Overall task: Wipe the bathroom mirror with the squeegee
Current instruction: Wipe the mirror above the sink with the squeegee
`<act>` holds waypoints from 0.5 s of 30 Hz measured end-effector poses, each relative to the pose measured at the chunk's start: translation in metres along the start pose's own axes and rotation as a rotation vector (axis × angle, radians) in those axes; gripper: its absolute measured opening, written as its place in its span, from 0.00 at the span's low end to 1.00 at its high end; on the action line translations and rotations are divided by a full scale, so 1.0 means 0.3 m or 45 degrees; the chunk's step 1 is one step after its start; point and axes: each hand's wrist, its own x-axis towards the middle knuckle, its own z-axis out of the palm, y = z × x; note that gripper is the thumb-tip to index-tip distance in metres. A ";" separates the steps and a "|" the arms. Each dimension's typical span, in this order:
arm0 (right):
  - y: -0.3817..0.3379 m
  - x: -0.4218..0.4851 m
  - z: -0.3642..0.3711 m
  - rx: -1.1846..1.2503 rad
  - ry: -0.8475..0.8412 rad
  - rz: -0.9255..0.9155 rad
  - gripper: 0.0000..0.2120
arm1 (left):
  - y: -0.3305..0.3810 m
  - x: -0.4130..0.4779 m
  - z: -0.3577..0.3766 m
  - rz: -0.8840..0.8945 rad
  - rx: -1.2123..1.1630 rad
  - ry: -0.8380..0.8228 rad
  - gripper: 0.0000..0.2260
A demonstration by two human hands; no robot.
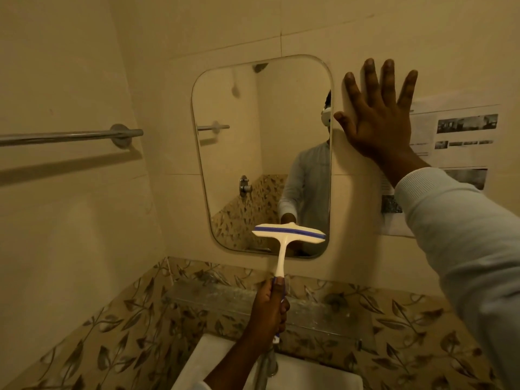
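Left hand (268, 308), lower centre, is gripping the squeegee (287, 235) handle, blade lying across the mirror (239, 136) bottom. Right hand (377, 119), fingers spread, is pressing flat on the wall (351, 38) at right.

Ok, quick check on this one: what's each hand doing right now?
Left hand: closed around the squeegee handle, blade at the lower part of the mirror.
Right hand: open, fingers spread, palm flat on the wall beside the mirror, holding nothing.
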 end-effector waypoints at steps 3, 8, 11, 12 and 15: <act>-0.001 -0.002 -0.002 -0.004 0.001 0.004 0.38 | -0.025 -0.009 -0.003 -0.036 0.035 0.021 0.21; -0.007 0.000 -0.008 0.002 -0.004 0.002 0.38 | -0.047 -0.030 -0.008 -0.100 0.054 0.024 0.21; -0.005 0.002 -0.005 0.000 -0.007 0.003 0.38 | -0.060 -0.054 -0.009 -0.144 0.079 0.046 0.18; -0.003 0.002 -0.004 0.004 -0.007 0.003 0.38 | -0.063 -0.061 -0.008 -0.158 0.087 0.060 0.18; 0.000 0.002 -0.003 0.012 -0.010 -0.001 0.38 | -0.064 -0.085 -0.005 -0.212 0.066 0.091 0.17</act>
